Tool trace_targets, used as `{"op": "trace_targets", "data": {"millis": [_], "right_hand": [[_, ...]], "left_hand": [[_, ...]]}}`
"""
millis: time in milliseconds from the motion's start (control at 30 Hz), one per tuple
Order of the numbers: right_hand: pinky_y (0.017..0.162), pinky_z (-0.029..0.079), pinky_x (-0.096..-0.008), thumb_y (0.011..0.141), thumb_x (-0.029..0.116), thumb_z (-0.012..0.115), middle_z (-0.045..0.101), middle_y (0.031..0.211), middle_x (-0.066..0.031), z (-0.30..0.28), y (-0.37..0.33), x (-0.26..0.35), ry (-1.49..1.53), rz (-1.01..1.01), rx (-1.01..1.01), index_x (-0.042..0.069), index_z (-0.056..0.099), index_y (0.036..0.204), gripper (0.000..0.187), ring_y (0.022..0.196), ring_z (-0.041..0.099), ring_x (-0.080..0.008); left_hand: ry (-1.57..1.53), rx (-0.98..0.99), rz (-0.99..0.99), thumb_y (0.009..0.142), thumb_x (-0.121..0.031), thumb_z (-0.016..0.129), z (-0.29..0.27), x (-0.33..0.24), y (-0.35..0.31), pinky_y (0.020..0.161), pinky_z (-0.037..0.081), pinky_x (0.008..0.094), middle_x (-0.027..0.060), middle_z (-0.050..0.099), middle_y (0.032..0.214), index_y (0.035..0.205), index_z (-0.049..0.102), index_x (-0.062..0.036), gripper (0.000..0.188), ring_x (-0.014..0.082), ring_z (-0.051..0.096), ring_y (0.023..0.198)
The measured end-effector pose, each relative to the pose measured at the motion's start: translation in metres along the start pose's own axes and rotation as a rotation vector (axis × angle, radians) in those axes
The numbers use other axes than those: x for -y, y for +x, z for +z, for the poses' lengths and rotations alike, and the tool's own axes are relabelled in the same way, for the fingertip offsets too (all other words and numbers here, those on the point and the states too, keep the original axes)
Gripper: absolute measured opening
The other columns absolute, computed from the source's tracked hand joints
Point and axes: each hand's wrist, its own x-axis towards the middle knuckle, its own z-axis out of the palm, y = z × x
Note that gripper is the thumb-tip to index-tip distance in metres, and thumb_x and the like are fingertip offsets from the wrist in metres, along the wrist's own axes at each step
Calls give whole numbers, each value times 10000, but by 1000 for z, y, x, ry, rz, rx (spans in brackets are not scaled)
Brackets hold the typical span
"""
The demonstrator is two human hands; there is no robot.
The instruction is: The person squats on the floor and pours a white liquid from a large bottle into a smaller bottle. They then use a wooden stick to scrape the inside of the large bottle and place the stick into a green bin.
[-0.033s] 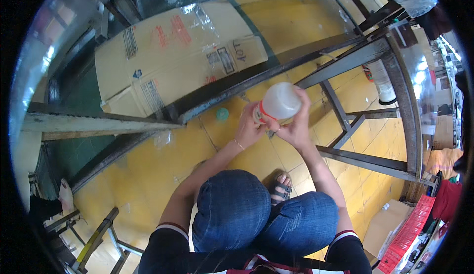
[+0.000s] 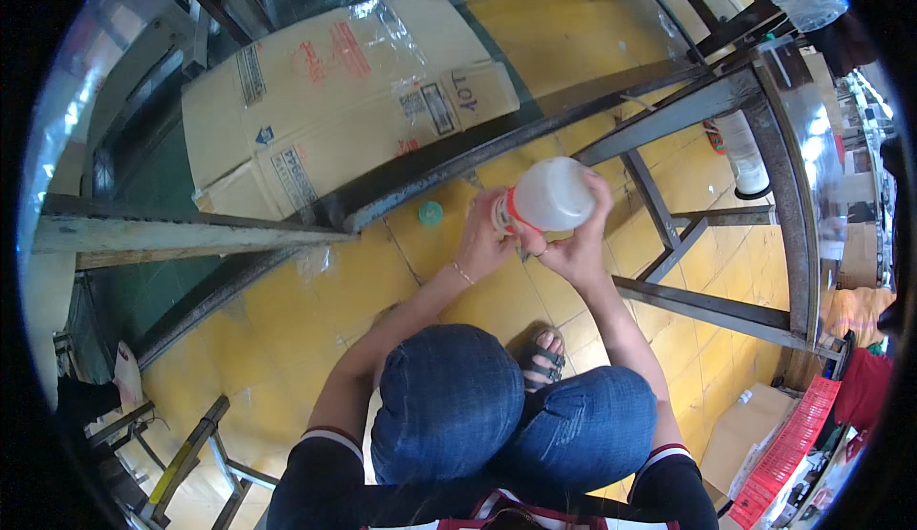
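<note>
A translucent whitish plastic bottle point(image 2: 556, 194) with a red band near one end is between my two hands, tilted above the tiled floor in front of my knees. My left hand point(image 2: 485, 242) closes round the banded end, and its fingers partly hide that end. Along the right side of the bottle, my right hand point(image 2: 581, 239) grips the body, its thumb near the red band. A round green piece point(image 2: 431, 213), like a cap, lies on the floor left of my left hand.
A flattened cardboard box point(image 2: 334, 100) lies beyond a dark metal frame bar point(image 2: 449, 165). Metal table legs point(image 2: 659, 127) stand at right, another leg point(image 2: 191, 229) at left. A white cylindrical roll point(image 2: 740, 153) is at far right. A red plastic basket point(image 2: 788, 454) stands lower right.
The bottle and both hands have shifted very slightly to the right. My grip on the bottle looks the same.
</note>
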Motion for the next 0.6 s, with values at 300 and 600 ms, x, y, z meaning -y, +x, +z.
{"op": "trace_targets", "data": {"millis": [300, 600], "right_hand": [[926, 476, -382, 737, 204, 801, 445, 1269, -153, 1, 20, -15, 376, 380, -34, 67, 216, 1375, 876, 1118, 540, -258], [881, 512, -383, 822, 211, 727, 471, 1273, -124, -17, 26, -2, 745, 713, -272, 89, 263, 1372, 730, 1147, 524, -231]], "left_hand": [[-75, 19, -28, 722, -19, 668, 1, 3, 10, 924, 428, 433, 198, 525, 1158, 1242, 412, -16, 579, 384, 522, 1079], [4, 101, -24, 763, -46, 694, -14, -33, 32, 876, 467, 407, 203, 548, 1115, 1224, 404, -21, 546, 370, 578, 1030]]}}
